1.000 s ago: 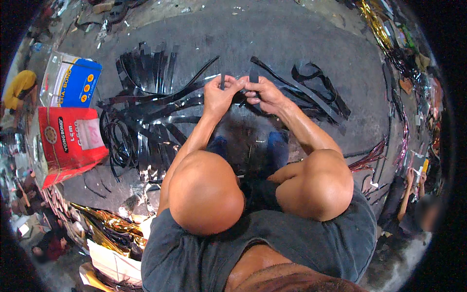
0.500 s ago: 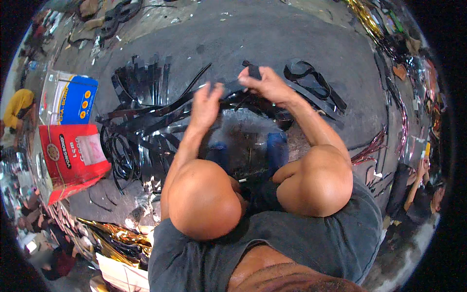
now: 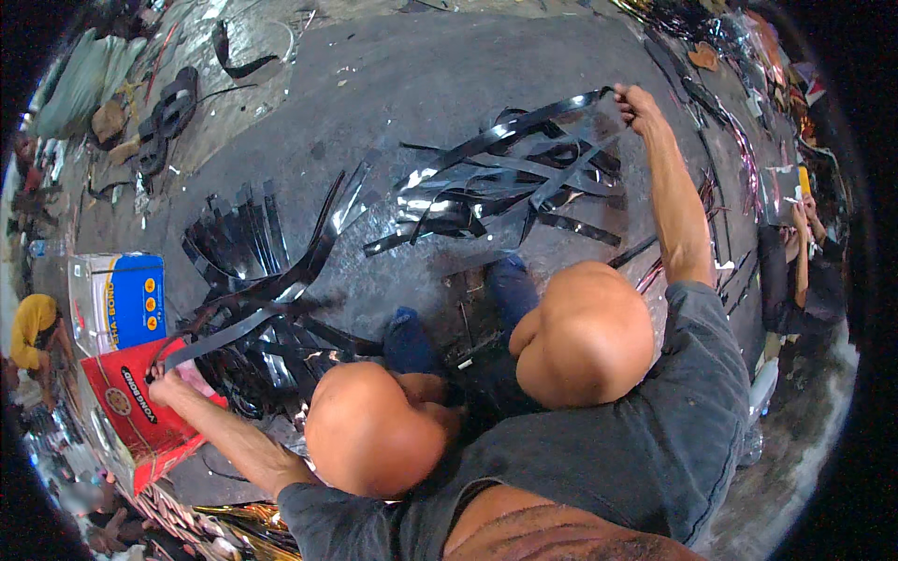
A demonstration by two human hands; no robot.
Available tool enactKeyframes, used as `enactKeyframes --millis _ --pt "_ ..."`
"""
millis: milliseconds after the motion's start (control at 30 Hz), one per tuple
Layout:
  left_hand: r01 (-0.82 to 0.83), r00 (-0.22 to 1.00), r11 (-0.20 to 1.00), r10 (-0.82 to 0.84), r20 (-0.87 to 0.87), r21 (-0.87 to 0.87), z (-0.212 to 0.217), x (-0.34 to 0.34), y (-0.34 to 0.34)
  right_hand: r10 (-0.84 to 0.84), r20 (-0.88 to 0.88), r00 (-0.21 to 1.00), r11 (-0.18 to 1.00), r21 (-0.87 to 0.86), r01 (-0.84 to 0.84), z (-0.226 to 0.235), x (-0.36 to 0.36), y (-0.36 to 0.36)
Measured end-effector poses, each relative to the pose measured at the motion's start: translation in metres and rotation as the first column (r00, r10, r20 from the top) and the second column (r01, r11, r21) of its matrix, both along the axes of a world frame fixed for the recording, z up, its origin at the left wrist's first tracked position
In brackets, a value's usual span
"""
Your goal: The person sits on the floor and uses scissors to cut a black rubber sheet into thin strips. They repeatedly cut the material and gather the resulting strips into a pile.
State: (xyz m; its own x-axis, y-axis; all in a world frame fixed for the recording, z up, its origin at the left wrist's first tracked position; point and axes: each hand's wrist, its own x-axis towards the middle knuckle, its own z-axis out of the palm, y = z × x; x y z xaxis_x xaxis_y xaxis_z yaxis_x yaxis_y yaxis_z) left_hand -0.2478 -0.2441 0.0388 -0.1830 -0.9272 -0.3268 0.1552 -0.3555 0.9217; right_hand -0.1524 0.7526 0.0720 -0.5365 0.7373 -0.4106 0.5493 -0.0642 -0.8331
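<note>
Half a second ago both hands met near twelve o'clock; now they are flung wide, drawing a long black strip (image 3: 309, 262) taut across the floor (image 3: 421, 84). The left hand (image 3: 164, 381), at eight o'clock, is clamped on one end over the red box (image 3: 140, 421). The right hand (image 3: 634, 101), arm outstretched at one o'clock, pinches the other end above the heap of strips (image 3: 505, 196).

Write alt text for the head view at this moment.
A squatting person stretches a long glossy black strip wide between the left hand and the right hand, above loose black strips on a grey floor, near a red box.
</note>
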Motion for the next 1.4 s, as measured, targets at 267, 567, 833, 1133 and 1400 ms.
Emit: enactKeyframes --millis 267,567,833,1133,1400 --pt "0.722 0.673 0.575 -0.713 0.198 -0.384 0.053 0.006 0.186 0.416 -0.193 0.889 0.895 -0.086 -0.437 0.057 -0.029 -0.21" --pt "0.786 -0.074 -0.194 -0.972 0.223 -0.586 0.053 0.044 0.437 0.565 -0.408 0.718 0.573 -0.433 -0.696 0.061 -0.03 -0.385" --pt "0.972 -0.044 0.002 -0.981 -0.191 -0.236 0.044 0.066 0.442 0.416 -0.528 0.74 0.6 -0.453 -0.66 0.045 -0.025 -0.407" --pt "0.912 -0.036 -0.053 -0.998 0.05 -0.407 0.026 0.059 0.444 0.424 -0.532 0.733 0.607 -0.433 -0.666 0.02 -0.023 -0.409" --pt "0.975 -0.045 -0.001 -0.979 -0.197 -0.221 0.036 0.066 0.444 0.363 -0.496 0.789 0.572 -0.549 -0.609 0.019 -0.024 -0.405"
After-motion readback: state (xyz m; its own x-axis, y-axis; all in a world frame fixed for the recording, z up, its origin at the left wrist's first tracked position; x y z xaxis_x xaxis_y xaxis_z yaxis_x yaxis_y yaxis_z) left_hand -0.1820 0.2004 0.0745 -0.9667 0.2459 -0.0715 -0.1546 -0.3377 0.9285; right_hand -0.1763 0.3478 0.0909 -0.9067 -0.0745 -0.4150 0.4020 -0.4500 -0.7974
